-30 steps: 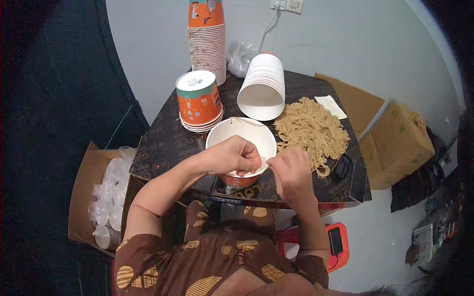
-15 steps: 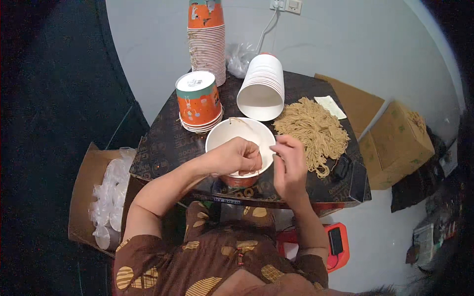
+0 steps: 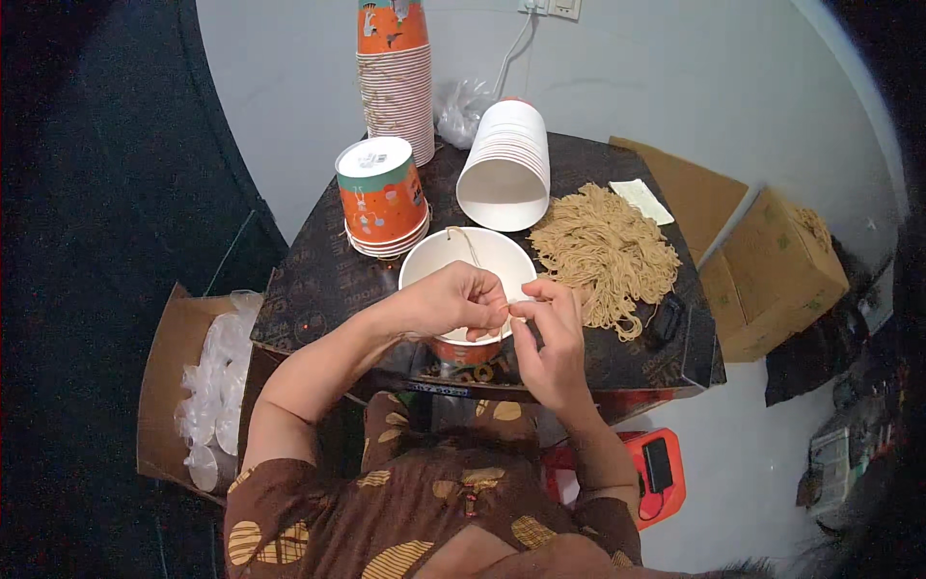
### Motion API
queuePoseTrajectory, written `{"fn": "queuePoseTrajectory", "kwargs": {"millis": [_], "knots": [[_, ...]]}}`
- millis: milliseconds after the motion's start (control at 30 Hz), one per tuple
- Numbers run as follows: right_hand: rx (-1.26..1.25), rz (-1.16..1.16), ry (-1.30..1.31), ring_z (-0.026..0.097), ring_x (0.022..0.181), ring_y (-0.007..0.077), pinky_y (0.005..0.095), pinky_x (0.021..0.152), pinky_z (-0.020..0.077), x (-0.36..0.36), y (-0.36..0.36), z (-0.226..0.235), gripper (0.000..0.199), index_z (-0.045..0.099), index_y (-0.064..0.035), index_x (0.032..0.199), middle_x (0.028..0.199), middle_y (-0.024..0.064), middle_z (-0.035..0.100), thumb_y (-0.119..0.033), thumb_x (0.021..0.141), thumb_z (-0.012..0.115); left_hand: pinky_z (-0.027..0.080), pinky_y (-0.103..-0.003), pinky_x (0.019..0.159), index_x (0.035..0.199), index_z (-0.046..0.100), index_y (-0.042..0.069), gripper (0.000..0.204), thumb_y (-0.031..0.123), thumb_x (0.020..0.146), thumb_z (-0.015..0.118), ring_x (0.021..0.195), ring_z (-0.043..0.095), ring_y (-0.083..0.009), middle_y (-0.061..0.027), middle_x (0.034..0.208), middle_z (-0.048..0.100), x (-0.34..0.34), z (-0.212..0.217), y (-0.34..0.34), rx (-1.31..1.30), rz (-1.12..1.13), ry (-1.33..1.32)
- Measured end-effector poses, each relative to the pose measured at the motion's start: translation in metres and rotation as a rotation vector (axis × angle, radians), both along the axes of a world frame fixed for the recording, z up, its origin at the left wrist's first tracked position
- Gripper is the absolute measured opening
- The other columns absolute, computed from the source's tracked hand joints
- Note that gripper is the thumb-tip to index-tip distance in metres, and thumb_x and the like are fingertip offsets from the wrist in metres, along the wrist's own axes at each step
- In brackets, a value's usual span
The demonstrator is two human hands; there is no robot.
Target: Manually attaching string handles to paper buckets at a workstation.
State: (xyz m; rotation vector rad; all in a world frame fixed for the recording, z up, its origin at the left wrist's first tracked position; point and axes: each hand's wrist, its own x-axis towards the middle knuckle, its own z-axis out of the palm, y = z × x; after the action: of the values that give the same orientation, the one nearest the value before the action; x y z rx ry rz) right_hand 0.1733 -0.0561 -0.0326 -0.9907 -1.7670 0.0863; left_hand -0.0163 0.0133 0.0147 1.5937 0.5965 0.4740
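Head view: both hands pinch string over a white paper cup holding one strand.

- The open paper bowl sits at the table's near edge, mid-width.
- An upturned cup pile stands behind it, leftward — a lying sleeve of bowls behind, rightward.
- The string heap lies right of the bowl.
- A tall cup stack occupies the far-left corner.
- A carton of lids sits below the left edge.
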Motion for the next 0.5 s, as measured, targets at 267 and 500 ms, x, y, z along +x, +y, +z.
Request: {"fn": "queuePoseTrajectory", "kwargs": {"millis": [267,500], "knots": [[0.066,-0.032,-0.018,0.057,0.102,0.0332,0.0409,0.089,0.0445,-0.0069,0.0040,0.0027,0.016,0.059,-0.0008,0.089,0.108,0.0153,0.060,0.007,0.078,0.068,0.044,-0.024,0.057,0.086,0.062,-0.004,0.007,0.000,0.089,0.067,0.063,0.056,-0.0098,-0.0040,0.073,0.062,0.0012,0.0024,-0.0025,0.006,-0.001,-0.012],[0.064,-0.010,0.042,0.054,0.099,0.0333,0.0443,0.088,0.0423,-0.0101,-0.0001,-0.0039,0.020,0.057,-0.0031,0.086,0.108,0.0140,0.059,0.005,0.073,0.068,0.047,-0.025,0.059,0.083,0.061,-0.004,0.003,-0.005,0.084,0.063,0.064,0.059,-0.0116,-0.0073,0.075,0.064,0.0025,0.0017,-0.0021,0.014,0.071,-0.013]]}}
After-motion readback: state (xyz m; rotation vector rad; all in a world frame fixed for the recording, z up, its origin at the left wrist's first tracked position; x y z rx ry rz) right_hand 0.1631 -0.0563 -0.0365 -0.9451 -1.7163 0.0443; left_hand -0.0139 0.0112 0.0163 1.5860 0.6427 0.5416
